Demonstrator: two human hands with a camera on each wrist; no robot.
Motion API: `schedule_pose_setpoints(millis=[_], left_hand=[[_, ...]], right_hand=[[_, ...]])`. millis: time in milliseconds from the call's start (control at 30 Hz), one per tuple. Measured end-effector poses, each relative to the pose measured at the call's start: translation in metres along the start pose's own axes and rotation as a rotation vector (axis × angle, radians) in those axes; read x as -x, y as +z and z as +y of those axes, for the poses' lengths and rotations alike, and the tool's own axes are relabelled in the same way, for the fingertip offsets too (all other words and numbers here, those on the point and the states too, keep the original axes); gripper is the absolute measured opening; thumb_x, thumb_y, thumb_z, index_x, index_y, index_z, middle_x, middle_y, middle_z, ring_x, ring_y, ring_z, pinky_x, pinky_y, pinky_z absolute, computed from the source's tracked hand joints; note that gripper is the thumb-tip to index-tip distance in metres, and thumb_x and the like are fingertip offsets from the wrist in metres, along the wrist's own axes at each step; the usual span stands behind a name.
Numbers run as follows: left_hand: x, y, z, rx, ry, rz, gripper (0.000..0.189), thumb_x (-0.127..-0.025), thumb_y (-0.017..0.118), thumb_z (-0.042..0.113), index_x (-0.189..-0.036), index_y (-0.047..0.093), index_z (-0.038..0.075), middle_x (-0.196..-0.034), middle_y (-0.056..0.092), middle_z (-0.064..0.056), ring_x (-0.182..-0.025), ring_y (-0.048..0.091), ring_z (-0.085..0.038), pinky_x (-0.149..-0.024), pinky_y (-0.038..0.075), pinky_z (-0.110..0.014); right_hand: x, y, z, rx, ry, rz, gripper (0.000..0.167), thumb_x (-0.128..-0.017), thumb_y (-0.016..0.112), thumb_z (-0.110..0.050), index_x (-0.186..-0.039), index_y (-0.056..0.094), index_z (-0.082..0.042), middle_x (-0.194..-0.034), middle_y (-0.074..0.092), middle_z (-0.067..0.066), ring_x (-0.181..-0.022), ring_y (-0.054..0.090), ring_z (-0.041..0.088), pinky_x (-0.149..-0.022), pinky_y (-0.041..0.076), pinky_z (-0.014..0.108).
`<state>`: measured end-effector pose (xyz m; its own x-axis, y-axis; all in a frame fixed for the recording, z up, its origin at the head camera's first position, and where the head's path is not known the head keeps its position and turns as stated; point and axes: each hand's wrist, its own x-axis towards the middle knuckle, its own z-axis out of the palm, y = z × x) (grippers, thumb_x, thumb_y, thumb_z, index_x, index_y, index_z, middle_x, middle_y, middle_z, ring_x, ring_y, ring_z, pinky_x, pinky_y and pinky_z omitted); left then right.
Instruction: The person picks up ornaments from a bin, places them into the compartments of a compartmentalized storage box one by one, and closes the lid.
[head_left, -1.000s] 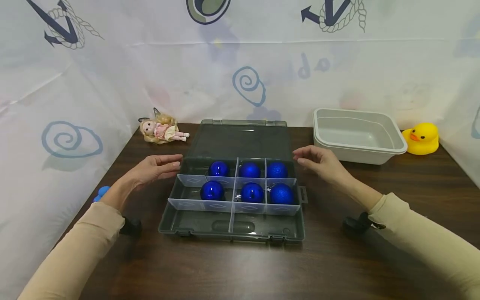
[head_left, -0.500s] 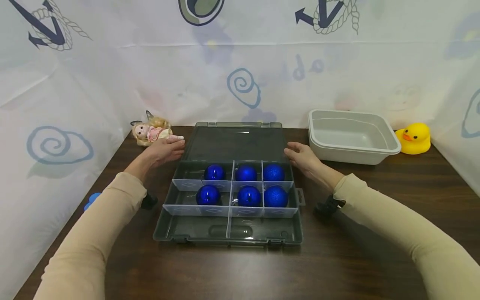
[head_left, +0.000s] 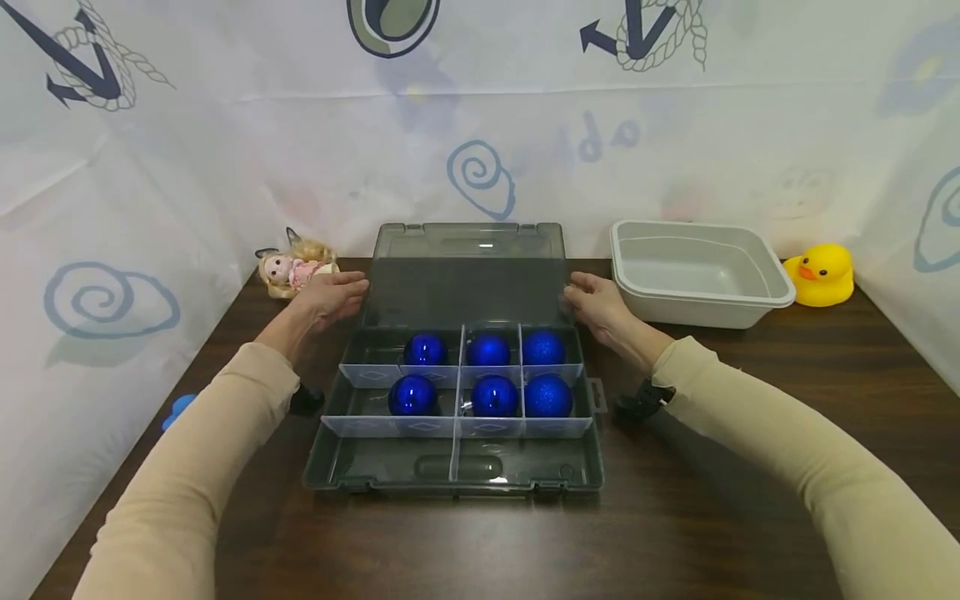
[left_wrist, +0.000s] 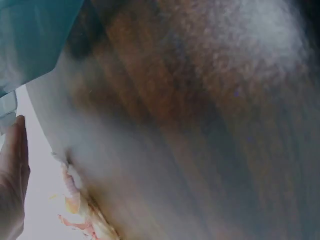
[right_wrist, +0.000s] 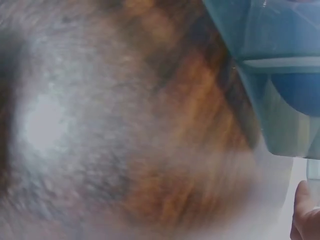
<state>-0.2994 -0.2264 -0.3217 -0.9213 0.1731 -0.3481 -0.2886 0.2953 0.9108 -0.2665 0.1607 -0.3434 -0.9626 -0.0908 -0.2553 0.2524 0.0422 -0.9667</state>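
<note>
A dark translucent compartment box (head_left: 375,454) lies on the table with its lid (head_left: 468,287) raised at a slant on the far side. Several blue baubles (head_left: 413,395), some shiny and some glittery, sit in its back and middle rows; the front row holds none. My left hand (head_left: 324,302) touches the lid's left edge with fingers straight. At the right edge, the fingertips of my right hand (head_left: 600,308) rest against the lid, fingers relaxed. In the right wrist view a fingertip (right_wrist: 302,195) meets the lid's edge, below the box wall (right_wrist: 280,140).
A doll (head_left: 288,271) lies at the back left, beyond my left hand. To the back right stand a grey-white plastic tub (head_left: 701,304) and a yellow rubber duck (head_left: 821,275). Part of a blue object (head_left: 178,408) shows by my left sleeve. A patterned cloth hangs behind the table.
Both hands have moved in from beside the box to the lid's side edges. The lid's far edge has risen, and the lid now tilts up from the table.
</note>
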Motion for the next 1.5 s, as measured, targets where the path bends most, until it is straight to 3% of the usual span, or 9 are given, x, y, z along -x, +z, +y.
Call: schedule_pose_setpoints(millis=[233,433,633,833,1067,1167,1333,1467,1500], left_hand=[[0.007,-0.007,0.004,0.060,0.121,0.039,0.057,-0.100,0.044,0.014,-0.150,0.018,0.007,-0.144,0.040,-0.013,-0.123,0.050,-0.011,-0.111,0.032,-0.035],[0.018,-0.015,0.006,0.108,0.227,0.025,0.062,-0.096,0.052,0.010,-0.149,0.020,0.004,-0.102,0.053,0.009,-0.087,0.060,0.005,-0.087,0.053,-0.015],[0.031,-0.017,0.006,0.122,0.375,0.083,0.061,-0.092,0.056,0.001,-0.144,0.025,-0.008,-0.095,0.057,0.011,-0.081,0.062,0.005,-0.074,0.055,-0.009],[0.032,-0.014,0.005,-0.140,0.642,0.336,0.042,-0.087,0.062,-0.003,-0.127,0.051,-0.011,-0.085,0.058,0.019,-0.077,0.056,0.007,-0.060,0.048,-0.003],[0.029,-0.009,-0.002,-0.294,0.820,0.584,0.021,-0.082,0.069,-0.003,-0.102,0.070,-0.007,-0.076,0.060,0.014,-0.068,0.053,0.009,-0.060,0.041,-0.004],[0.037,-0.006,-0.006,-0.429,0.794,0.619,0.013,-0.086,0.068,0.006,-0.090,0.072,-0.006,-0.071,0.064,-0.003,-0.060,0.046,0.008,-0.064,0.038,-0.011],[0.058,-0.008,-0.015,-0.625,0.592,0.560,0.023,-0.087,0.066,0.007,-0.109,0.072,0.006,-0.073,0.068,-0.018,-0.052,0.040,0.005,-0.054,0.039,-0.019],[0.076,-0.013,-0.020,-0.574,0.449,0.348,0.037,-0.091,0.053,0.000,-0.128,0.059,0.005,-0.086,0.067,-0.022,-0.061,0.047,-0.005,-0.045,0.029,-0.022],[0.079,-0.013,-0.021,-0.540,0.401,0.277,0.037,-0.095,0.049,0.005,-0.132,0.055,0.005,-0.106,0.066,-0.024,-0.071,0.052,-0.005,-0.049,0.035,-0.020]], right_hand=[[0.004,-0.003,-0.011,0.003,-0.126,0.073,0.046,-0.097,0.044,0.000,-0.142,0.035,0.003,-0.096,0.048,-0.001,-0.085,0.059,0.003,-0.092,0.053,0.022],[0.014,-0.006,-0.018,0.143,-0.249,0.127,0.039,-0.095,0.052,-0.002,-0.133,0.047,0.004,-0.089,0.051,-0.004,-0.075,0.050,0.003,-0.061,0.046,0.012],[0.022,-0.007,-0.021,0.144,-0.350,0.121,0.036,-0.092,0.054,0.004,-0.128,0.047,0.006,-0.090,0.053,-0.003,-0.069,0.054,0.004,-0.063,0.056,0.016],[0.024,-0.003,-0.024,0.127,-0.494,0.136,0.032,-0.088,0.055,0.012,-0.119,0.048,0.010,-0.085,0.050,0.001,-0.066,0.058,0.003,-0.066,0.059,0.018],[0.019,0.000,-0.019,0.103,-0.595,0.099,0.018,-0.088,0.053,0.013,-0.106,0.050,0.012,-0.079,0.052,0.002,-0.072,0.066,0.002,-0.070,0.058,0.017],[0.020,-0.002,-0.012,0.137,-0.580,0.085,0.012,-0.090,0.053,0.009,-0.102,0.053,0.006,-0.086,0.060,0.007,-0.082,0.067,0.005,-0.076,0.057,0.016],[0.032,-0.009,-0.001,0.272,-0.463,0.031,0.032,-0.095,0.048,0.001,-0.127,0.054,0.002,-0.120,0.059,0.015,-0.105,0.058,0.017,-0.084,0.055,0.022],[0.048,-0.017,0.003,0.403,-0.388,-0.045,0.041,-0.100,0.046,-0.019,-0.138,0.046,-0.003,-0.135,0.051,0.016,-0.117,0.052,0.024,-0.097,0.049,0.035],[0.052,-0.018,0.005,0.440,-0.380,-0.059,0.044,-0.101,0.046,-0.025,-0.139,0.045,-0.004,-0.136,0.050,0.017,-0.117,0.052,0.027,-0.099,0.048,0.038]])
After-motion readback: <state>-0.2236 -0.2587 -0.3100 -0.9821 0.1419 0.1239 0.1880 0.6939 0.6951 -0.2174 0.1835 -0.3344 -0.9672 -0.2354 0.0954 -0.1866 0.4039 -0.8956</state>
